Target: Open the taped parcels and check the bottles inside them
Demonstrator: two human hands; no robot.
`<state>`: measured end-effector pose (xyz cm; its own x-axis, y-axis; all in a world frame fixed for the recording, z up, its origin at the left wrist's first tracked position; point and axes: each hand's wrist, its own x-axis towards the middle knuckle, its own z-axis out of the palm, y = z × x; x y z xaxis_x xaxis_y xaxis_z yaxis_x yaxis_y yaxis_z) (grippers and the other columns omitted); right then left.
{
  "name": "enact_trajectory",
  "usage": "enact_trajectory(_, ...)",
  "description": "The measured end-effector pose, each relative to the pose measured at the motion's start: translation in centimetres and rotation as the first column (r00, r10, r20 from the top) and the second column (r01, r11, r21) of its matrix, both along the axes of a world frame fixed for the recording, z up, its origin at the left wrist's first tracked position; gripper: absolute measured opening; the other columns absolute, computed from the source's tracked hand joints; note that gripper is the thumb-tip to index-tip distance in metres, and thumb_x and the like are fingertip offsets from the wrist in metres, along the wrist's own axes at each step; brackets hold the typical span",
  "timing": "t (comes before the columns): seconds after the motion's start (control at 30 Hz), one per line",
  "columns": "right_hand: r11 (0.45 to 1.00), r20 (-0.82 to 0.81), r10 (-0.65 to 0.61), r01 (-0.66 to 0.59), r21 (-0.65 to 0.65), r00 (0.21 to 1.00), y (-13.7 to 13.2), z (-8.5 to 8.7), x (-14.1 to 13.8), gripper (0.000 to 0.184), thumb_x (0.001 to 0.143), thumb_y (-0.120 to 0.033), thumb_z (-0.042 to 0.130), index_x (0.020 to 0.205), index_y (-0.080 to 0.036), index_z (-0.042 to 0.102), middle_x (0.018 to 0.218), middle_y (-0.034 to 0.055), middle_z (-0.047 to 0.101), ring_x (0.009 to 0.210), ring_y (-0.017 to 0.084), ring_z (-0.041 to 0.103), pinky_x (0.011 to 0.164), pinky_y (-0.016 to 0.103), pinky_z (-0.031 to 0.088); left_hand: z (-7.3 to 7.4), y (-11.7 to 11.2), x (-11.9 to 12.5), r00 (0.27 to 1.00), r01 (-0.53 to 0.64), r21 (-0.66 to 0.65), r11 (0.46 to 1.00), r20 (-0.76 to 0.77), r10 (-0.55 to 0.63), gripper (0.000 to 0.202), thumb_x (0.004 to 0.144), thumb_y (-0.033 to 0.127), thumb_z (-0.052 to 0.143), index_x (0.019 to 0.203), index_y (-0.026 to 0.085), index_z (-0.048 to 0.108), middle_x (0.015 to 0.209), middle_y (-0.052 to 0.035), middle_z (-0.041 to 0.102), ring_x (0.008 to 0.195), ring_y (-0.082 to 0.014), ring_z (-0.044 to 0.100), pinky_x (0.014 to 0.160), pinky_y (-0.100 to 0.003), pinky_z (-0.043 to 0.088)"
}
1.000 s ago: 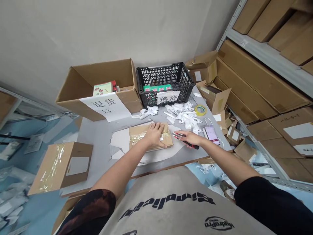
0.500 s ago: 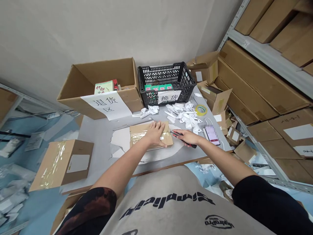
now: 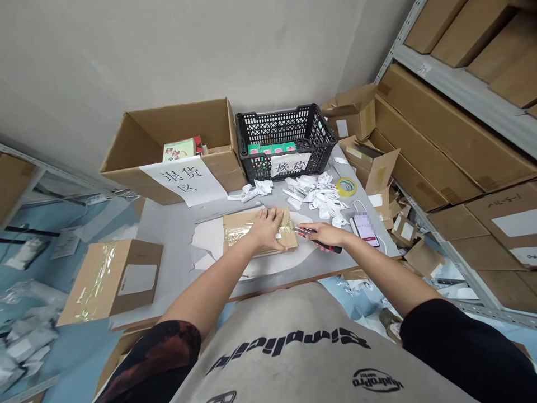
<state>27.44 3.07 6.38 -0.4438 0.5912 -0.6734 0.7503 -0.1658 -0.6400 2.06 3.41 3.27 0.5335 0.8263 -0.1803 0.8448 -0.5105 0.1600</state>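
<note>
A flat, taped cardboard parcel [image 3: 239, 229] lies in the middle of the grey table [image 3: 172, 229]. My left hand [image 3: 267, 229] rests flat on its top with the fingers spread, pressing it down. Just right of the parcel, my right hand [image 3: 325, 235] is closed round a red and black utility knife [image 3: 312, 237], whose tip points at the parcel's right edge.
An open carton with a paper sign [image 3: 184, 179] and a black plastic crate [image 3: 285, 137] stand at the table's back. Torn white labels [image 3: 316, 196], a tape roll [image 3: 346, 186] and a phone [image 3: 366, 230] lie to the right. A taped box [image 3: 113, 280] sits left. Shelves hold long cartons [image 3: 440, 140].
Hardly anything moved: my right hand with the knife shifted slightly beside the parcel's right edge, and the view drifted a little. My left hand stayed on the parcel.
</note>
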Motion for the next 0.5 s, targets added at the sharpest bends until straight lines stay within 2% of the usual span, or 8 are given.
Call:
enact_trajectory(0.13,0.997,-0.087,-0.074,0.071,-0.037,0.993,-0.8,-0.4,0.2,0.057,0.094,-0.027,0.047,0.150,-0.033,0.034,0.052,-0.0062,0.052,0.045,0.012,0.056,0.044,0.018,0.042,0.2,0.0,0.1,1.000,0.010,0.032,0.999,0.015,-0.010,0.130,0.045,0.080,0.071,0.148,0.012,0.031,0.149,-0.0232,0.032,0.134,-0.0475,0.029,0.114,-0.055,0.017)
enact_trajectory(0.23,0.995,-0.125,-0.095,0.089,-0.052,0.988,-1.7,-1.0,1.0,0.055,0.093,-0.028,0.049,0.147,-0.034,0.038,0.054,-0.0063,0.051,0.046,0.012,0.056,0.044,0.019,0.042,0.5,0.2,0.0,1.000,0.013,0.011,1.000,0.007,-0.013,0.134,0.043,0.081,0.071,0.149,0.010,0.030,0.149,-0.0247,0.031,0.134,-0.0482,0.029,0.114,-0.055,0.017)
enact_trajectory(0.4,0.971,-0.126,-0.173,0.191,0.147,0.977,-2.3,-2.0,1.4,0.056,0.097,-0.035,0.045,0.151,-0.033,0.031,0.065,-0.0035,0.059,0.051,0.012,0.058,0.051,0.021,0.047,0.2,0.2,-0.4,1.000,0.029,-0.044,0.999,-0.007,-0.029,0.135,0.049,0.088,0.061,0.152,0.010,0.022,0.157,-0.0250,0.020,0.142,-0.0486,0.017,0.116,-0.055,0.010)
enact_trajectory(0.5,0.947,-0.015,-0.063,0.065,0.316,0.998,-2.1,-2.0,0.3,0.053,0.098,-0.035,0.043,0.149,-0.035,0.035,0.083,0.0001,0.070,0.059,0.013,0.063,0.063,0.025,0.051,-0.3,0.0,-0.6,1.000,0.016,-0.045,0.999,0.001,-0.016,0.134,0.053,0.088,0.058,0.154,0.011,0.018,0.160,-0.0232,0.013,0.145,-0.0476,0.009,0.117,-0.054,0.008)
